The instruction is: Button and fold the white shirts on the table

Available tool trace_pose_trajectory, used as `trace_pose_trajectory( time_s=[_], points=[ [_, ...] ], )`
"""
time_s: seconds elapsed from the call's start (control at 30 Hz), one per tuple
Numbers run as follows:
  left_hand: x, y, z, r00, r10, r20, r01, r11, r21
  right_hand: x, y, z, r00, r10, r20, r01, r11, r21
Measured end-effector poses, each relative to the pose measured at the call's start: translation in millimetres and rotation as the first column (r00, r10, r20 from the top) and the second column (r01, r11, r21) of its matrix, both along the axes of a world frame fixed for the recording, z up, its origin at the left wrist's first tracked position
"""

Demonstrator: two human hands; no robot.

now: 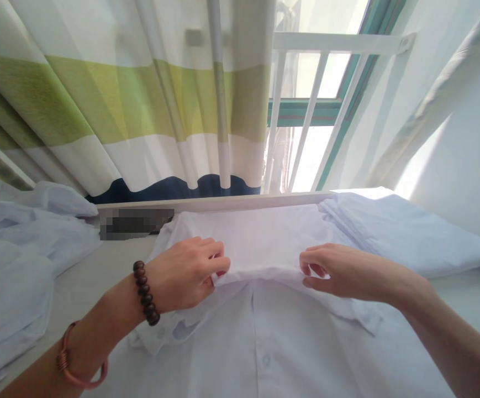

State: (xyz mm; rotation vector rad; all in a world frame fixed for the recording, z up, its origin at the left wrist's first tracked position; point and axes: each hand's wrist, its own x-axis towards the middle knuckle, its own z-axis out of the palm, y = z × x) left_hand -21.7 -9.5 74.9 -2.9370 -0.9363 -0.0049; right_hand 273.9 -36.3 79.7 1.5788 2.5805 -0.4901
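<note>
A white button-front garment [264,337] lies flat before me, its placket and a button showing near the bottom. The far part is folded over toward me into a smooth panel [260,237] with a loose near edge. My left hand [190,271], with dark beads and a copper-coloured bangle on its arm, is closed at the left end of that edge, thumb and fingers pinching the cloth. At the right end, my right hand [339,271] has curled fingers and the thumb just under them, gripping the same edge. Fabric corners stick out below both hands.
On the right sits a folded white garment [401,229]; crumpled white cloth [11,276] lies on the left. A dark, pixelated item [134,224] is by the back ledge [223,203]. Behind hang a green-and-white curtain [140,99] and a white railing [343,43] before a window.
</note>
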Motion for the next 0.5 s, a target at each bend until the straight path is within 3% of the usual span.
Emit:
trace_pose_trajectory(
  time_s=[0.23,0.4,0.5],
  points=[
    [0.1,0.3,-0.4,1.000,0.021,0.002,-0.021,0.996,-0.090,2.2,1.5,-2.9,1.000,0.012,-0.009,-0.012,1.000,-0.027],
    [-0.9,-4.8,-11.5,0.999,0.038,-0.036,-0.047,0.952,-0.304,-4.8,-0.9,-10.4,0.997,0.004,0.075,0.007,0.988,-0.153],
    [-2.8,0.8,-17.7,0.998,0.002,0.056,0.022,0.906,-0.423,-6.5,-1.6,-9.3,0.999,0.009,0.039,0.000,0.973,-0.230]
  ],
)
